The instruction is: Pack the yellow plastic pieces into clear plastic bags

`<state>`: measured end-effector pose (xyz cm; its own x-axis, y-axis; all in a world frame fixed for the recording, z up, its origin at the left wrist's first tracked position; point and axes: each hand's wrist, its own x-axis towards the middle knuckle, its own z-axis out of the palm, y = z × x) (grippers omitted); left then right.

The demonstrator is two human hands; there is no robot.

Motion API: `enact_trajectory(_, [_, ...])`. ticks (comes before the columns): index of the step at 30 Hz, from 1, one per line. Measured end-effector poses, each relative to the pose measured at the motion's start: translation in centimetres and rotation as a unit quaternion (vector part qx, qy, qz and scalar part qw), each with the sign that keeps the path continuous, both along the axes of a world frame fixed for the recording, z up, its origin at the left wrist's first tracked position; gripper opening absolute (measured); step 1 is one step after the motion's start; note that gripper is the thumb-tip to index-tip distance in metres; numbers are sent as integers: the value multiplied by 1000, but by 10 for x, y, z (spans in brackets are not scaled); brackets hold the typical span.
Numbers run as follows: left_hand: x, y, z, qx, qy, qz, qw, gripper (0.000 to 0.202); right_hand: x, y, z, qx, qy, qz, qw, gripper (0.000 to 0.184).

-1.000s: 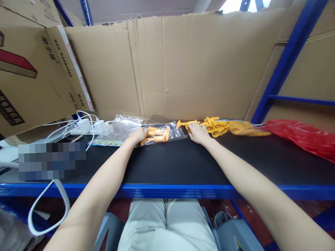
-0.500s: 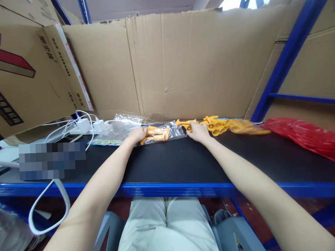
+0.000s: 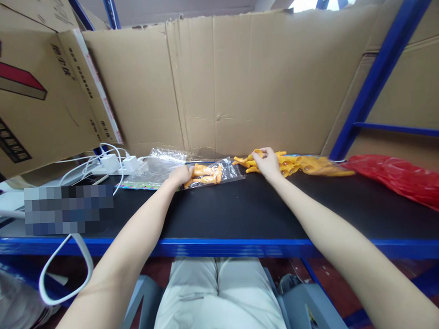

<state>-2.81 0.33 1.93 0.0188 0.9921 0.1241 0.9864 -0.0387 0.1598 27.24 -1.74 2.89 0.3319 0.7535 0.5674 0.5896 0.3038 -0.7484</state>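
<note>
My left hand [image 3: 181, 176] is closed on the left end of a clear plastic bag [image 3: 231, 168] lying on the black shelf top. Inside the bag are a few orange plastic pieces [image 3: 207, 174], their exact kind unclear. To the right, my right hand [image 3: 268, 165] pinches an orange plastic piece with a round cupped end [image 3: 256, 154]. It is held at the left side of a pile of similar orange cup-ended pieces [image 3: 291, 165]. My fingers and palm hide part of that pile.
More clear bags [image 3: 154, 166] lie left of my left hand, near white chargers and cables [image 3: 110, 163]. An orange bag [image 3: 325, 166] and a red plastic bag [image 3: 398, 176] lie to the right. Cardboard [image 3: 259, 85] stands behind; a blue rail [image 3: 230, 246] edges the front.
My right hand has moved slightly up and right, and a cupped orange piece now shows raised in its fingers. My left hand stays on the bag.
</note>
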Motion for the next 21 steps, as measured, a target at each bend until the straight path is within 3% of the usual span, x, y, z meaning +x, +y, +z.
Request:
enact_trajectory(3, [0,0,0,-2,6,4,1000,54,-2,-6,6,45,1,3,999,27])
enact_trajectory(6, [1,0,0,-5,9,8,1000,54,-8,-19,13,74,-91,3,993,25])
enact_trajectory(13, [1,-1,1,-1,8,3,1000,54,-30,-40,15,-7,-321,38,946,23])
enact_trajectory(21, [0,-1,1,-2,-1,-9,1000,54,-36,-36,1,-108,-377,161,906,29])
